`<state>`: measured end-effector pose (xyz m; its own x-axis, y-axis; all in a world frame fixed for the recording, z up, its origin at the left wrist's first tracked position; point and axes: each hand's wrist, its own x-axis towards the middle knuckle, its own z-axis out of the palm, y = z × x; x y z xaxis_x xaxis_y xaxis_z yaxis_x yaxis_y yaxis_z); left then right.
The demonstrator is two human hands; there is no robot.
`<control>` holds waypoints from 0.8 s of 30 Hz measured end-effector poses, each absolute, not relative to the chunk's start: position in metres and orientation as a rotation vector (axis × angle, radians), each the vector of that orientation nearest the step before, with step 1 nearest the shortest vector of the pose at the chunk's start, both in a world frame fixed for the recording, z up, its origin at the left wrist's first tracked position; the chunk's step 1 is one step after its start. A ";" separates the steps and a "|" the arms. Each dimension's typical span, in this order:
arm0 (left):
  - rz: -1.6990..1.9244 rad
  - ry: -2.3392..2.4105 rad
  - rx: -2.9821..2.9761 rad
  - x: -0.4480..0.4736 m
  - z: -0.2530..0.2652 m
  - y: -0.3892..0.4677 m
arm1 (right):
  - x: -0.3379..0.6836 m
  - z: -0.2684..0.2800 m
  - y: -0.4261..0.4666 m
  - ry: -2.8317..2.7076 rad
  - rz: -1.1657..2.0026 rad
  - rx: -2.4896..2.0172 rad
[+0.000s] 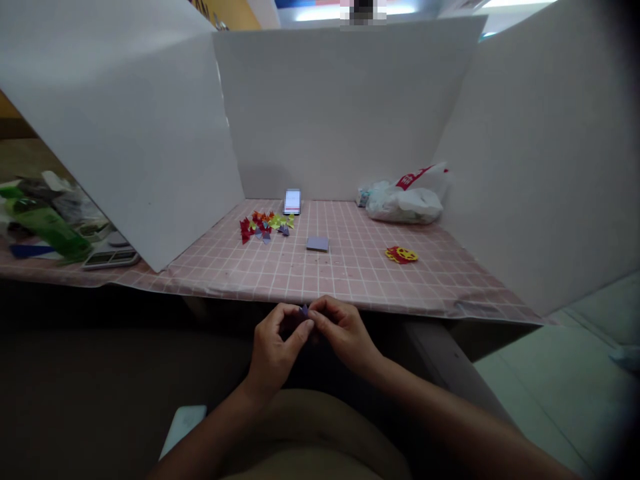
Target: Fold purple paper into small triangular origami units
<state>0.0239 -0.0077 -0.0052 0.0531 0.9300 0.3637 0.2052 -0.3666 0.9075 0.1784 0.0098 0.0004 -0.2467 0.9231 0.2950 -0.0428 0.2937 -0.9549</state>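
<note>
Bare forearms, no sleeves, tan lap clothing

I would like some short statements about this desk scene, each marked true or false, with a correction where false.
1. Both hands, left hand and right hand, pinch one small purple paper piece. True.
2. The hands rest on the pink checked tablecloth. False: they are in front of its near edge.
3. A phone stands by the back board. True.
4. The pile of folded paper pieces lies right of the white plastic bag. False: it lies left of it.
</note>
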 end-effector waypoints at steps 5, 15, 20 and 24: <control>1.348 1.125 1.633 0.024 -0.003 -0.010 | 0.178 -0.001 0.012 -1.539 1.154 -0.843; 1.340 1.140 1.588 0.022 -0.002 -0.008 | 0.178 -0.005 0.013 -1.570 1.128 -0.840; 1.329 1.124 1.385 0.020 0.000 -0.004 | 0.177 -0.002 0.013 -1.519 1.222 -0.798; 1.315 1.074 1.288 0.019 0.000 -0.003 | 0.176 0.001 0.012 -1.466 1.359 -0.717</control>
